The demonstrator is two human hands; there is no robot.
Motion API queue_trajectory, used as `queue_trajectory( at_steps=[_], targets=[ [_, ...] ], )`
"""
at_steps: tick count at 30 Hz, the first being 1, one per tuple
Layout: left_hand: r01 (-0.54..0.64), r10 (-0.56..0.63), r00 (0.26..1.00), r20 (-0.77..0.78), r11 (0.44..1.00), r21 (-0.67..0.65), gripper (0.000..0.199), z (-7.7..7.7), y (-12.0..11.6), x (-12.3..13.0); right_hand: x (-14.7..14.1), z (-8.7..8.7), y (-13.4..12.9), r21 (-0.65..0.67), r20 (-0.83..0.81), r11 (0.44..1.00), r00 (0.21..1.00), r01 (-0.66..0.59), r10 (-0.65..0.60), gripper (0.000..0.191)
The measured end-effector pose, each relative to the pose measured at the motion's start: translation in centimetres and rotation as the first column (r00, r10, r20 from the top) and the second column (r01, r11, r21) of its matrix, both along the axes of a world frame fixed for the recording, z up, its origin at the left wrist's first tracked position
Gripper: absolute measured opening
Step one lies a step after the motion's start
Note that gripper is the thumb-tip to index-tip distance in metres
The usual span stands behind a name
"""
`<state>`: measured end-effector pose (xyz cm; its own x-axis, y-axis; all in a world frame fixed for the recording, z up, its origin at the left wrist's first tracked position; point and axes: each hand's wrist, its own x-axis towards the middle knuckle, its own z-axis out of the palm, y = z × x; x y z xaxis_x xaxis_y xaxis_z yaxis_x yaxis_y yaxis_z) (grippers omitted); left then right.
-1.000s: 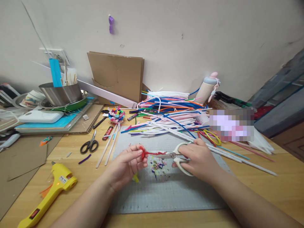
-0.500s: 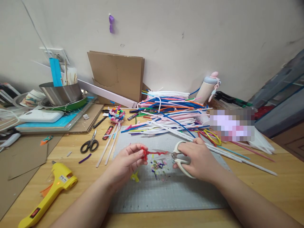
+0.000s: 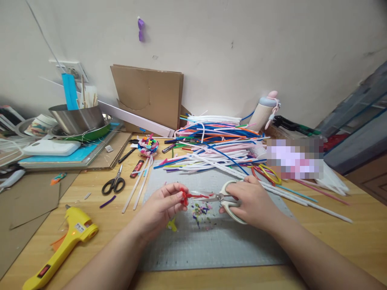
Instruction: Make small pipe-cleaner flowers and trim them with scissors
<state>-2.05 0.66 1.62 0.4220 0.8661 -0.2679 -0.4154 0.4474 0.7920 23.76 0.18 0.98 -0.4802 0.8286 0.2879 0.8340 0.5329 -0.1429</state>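
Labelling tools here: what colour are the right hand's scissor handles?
The scissor handles are off-white, clearest in the head view.

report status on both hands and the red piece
Left hand pinching red piece. Right hand holding white-handled scissors, blades toward it. Clippings below on mat, not blocking.

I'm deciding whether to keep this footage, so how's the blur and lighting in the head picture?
In the head view, the white-handled scissors look smeared toward their tips; same view, a pixelated patch masks an area at right; also head view, light is soft, with a faint shadow beside the purple piece on the wall.
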Motion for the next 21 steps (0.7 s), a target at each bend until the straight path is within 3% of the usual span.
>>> queue_trajectory(
  at_steps=[21],
  targets=[
    [-0.025,0.028,0.998,0.051,0.998,-0.054,0.013,0.00,0.19,-0.11,0.17,-0.14,-0.16,-0.026,-0.032,0.999,0.999,-0.035,0.034,0.034]
  ],
)
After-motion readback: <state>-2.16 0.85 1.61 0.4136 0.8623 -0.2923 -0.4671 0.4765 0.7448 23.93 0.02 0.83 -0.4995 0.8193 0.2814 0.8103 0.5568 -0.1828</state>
